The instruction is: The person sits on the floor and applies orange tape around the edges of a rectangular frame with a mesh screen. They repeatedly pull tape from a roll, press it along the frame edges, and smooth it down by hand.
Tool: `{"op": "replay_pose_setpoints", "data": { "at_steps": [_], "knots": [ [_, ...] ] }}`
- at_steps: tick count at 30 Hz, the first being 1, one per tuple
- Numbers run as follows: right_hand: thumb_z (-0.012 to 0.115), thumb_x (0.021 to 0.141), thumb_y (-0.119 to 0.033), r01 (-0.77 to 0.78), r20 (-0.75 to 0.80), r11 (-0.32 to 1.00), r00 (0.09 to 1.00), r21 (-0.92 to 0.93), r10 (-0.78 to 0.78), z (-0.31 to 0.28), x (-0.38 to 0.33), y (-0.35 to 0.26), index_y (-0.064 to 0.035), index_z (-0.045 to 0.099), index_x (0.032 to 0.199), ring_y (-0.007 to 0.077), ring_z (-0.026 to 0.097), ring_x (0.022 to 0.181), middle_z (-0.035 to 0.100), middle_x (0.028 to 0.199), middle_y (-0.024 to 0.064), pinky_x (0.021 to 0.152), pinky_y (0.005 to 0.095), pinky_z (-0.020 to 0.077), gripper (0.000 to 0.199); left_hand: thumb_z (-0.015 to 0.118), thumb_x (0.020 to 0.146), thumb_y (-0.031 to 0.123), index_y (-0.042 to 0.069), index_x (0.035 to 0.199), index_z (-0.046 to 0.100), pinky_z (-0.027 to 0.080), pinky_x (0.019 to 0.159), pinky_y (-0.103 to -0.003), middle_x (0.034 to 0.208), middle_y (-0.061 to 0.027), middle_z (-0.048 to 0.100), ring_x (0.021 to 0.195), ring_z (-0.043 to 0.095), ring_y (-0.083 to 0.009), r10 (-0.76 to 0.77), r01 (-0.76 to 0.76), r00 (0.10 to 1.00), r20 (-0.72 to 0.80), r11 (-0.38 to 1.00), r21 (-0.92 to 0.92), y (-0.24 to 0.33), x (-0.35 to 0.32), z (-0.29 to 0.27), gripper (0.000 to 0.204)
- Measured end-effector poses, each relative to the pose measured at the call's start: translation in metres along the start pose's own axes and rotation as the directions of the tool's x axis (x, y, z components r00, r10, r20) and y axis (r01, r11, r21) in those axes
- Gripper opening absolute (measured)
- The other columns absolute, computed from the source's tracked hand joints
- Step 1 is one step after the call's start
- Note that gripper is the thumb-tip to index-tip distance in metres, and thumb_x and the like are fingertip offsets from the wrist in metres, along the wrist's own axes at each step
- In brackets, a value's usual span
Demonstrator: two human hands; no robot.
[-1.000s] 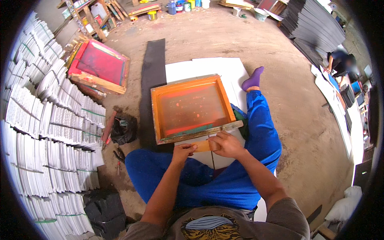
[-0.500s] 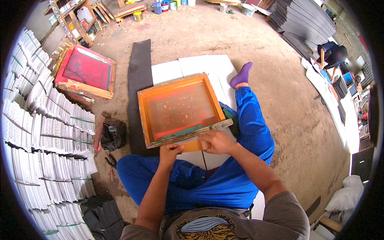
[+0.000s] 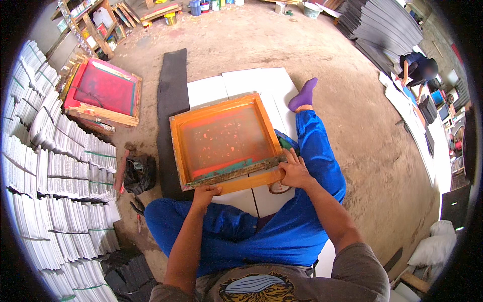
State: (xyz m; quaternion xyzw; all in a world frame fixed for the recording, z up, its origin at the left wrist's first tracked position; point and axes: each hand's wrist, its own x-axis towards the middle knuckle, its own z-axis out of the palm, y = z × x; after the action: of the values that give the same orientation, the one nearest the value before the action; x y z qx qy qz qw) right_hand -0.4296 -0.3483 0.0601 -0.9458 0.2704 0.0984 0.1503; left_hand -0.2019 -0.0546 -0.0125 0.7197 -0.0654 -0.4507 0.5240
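Observation:
A wooden screen-printing frame [image 3: 226,136] with orange-stained sides and a see-through mesh rests in front of me, tilted slightly. Along its near edge stretches a strip of brown packing tape [image 3: 246,182], held between my hands. My left hand [image 3: 205,195] pinches the tape's left end at the frame's near-left corner. By the near-right corner, my right hand [image 3: 296,171] grips the tape roll [image 3: 279,187], whose round core shows below the fingers. How far the tape touches the frame's edge, I cannot tell.
White boards [image 3: 206,90] and a dark strip [image 3: 172,95] lie under and beside the frame. To the left are a red-meshed screen [image 3: 105,90], a black bag [image 3: 140,171] and stacked white sheets [image 3: 75,201]. A person [image 3: 420,68] works at the far right.
My right hand has moved right and slightly up, drawing out a longer strip of tape. My left hand has shifted slightly left and down. The roll now shows.

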Motion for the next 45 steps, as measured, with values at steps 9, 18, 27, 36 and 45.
{"op": "replay_pose_setpoints", "data": {
  "at_steps": [9, 18, 27, 36, 45],
  "knots": [
    [0.086, 0.062, -0.023, -0.085, 0.011, 0.973, 0.996, 0.214, 0.084, 0.028, 0.021, 0.015, -0.0121, 0.072, 0.114, 0.0501, 0.026, 0.147, 0.024, 0.161, 0.0237, 0.119, 0.0564, 0.0310, 0.055, 0.079, 0.086, 0.018, -0.001, 0.079, 0.076, 0.046, 0.066, -0.028, 0.073, -0.0041, 0.070, 0.067, 0.059, -0.0102, 0.209, -0.196, 0.974, -0.089, 0.971, 0.138, 0.003, 0.022, 0.008, 0.020],
    [0.088, 0.062, -0.024, -0.131, -0.022, 0.960, 0.990, 0.247, 0.141, 0.019, 0.013, -0.010, -0.0102, 0.070, 0.110, 0.0401, 0.043, 0.137, 0.042, 0.149, 0.0161, 0.116, 0.0509, 0.0370, 0.053, 0.079, 0.087, 0.017, -0.001, 0.082, 0.076, 0.049, 0.070, -0.028, 0.075, -0.0043, 0.071, 0.071, 0.062, -0.0105, 0.173, -0.172, 0.985, 0.002, 0.972, 0.163, 0.013, 0.043, -0.020, 0.019],
    [0.084, 0.072, -0.028, 0.280, -0.201, 0.925, 0.952, 0.256, -0.233, -0.030, 0.009, -0.010, -0.0085, 0.071, 0.109, 0.0355, 0.070, 0.100, 0.072, 0.106, 0.0172, 0.086, 0.0455, 0.0565, 0.044, 0.083, 0.085, 0.018, -0.001, 0.085, 0.076, 0.048, 0.073, -0.028, 0.079, -0.0039, 0.072, 0.071, 0.062, -0.0111, 0.151, -0.148, 0.988, -0.027, 0.984, 0.095, 0.060, 0.014, -0.060, 0.020],
    [0.090, 0.065, -0.031, 0.173, -0.198, 0.974, 0.970, 0.148, -0.143, -0.070, 0.027, 0.030, -0.0112, 0.070, 0.103, 0.0353, 0.072, 0.091, 0.074, 0.096, 0.0116, 0.079, 0.0442, 0.0571, 0.048, 0.079, 0.088, 0.017, -0.001, 0.089, 0.078, 0.048, 0.076, -0.028, 0.079, -0.0029, 0.072, 0.074, 0.063, -0.0121, 0.207, -0.200, 0.969, -0.137, 0.978, 0.066, 0.063, 0.031, -0.131, 0.017],
    [0.088, 0.064, -0.054, 0.240, -0.213, 0.962, 0.955, 0.130, -0.209, -0.032, 0.017, 0.080, -0.0148, 0.069, 0.121, 0.0339, 0.067, 0.105, 0.069, 0.107, 0.0111, 0.090, 0.0455, 0.0508, 0.072, 0.078, 0.089, 0.018, -0.001, 0.086, 0.078, 0.046, 0.069, -0.029, 0.074, -0.0029, 0.069, 0.069, 0.059, -0.0114, 0.132, -0.078, 0.981, -0.144, 0.940, 0.333, 0.047, 0.049, -0.138, 0.019]
  ]
}}
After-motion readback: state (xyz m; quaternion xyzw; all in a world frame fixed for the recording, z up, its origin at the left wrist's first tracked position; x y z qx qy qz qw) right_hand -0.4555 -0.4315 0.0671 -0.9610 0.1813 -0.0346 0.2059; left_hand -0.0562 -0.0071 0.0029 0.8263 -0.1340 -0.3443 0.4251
